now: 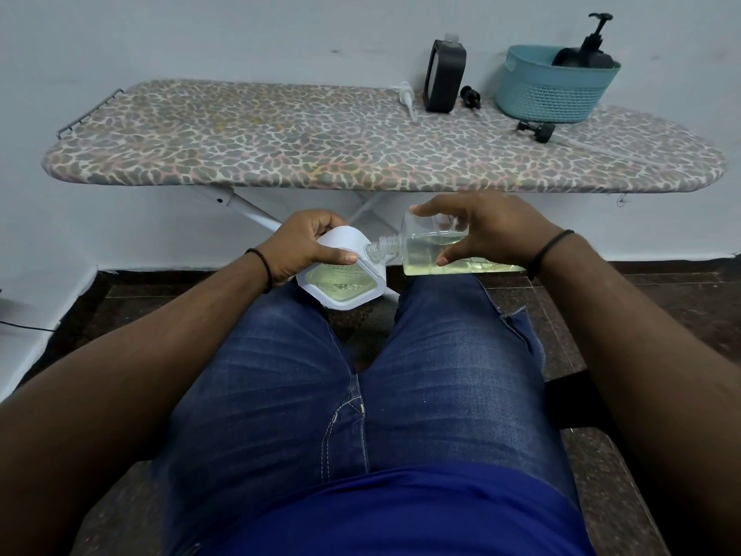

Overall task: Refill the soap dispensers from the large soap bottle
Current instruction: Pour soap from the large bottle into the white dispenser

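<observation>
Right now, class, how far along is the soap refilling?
Done: three pumps lie off on the board; one capped dispenser sits in the basket. In hand: the right hand tips a clear bottle into a white container gripped by the left hand. Left: the open black dispenser, and refitting pumps.

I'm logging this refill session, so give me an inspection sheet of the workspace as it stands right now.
Surface: leopard-print ironing board, against a pale wall.
Job's things: clear square bottle of yellowish soap, tipped sideways, neck at the white-framed dispenser; both over the lap.
Clutter: black handled container, white pump head, two black pump heads, teal plastic basket holding a black pump bottle.
Hands: left hand grips the dispenser; right hand holds the bottle.
Cables: a dark cable on the floor, far left.
Surroundings: dark tiled floor.
</observation>
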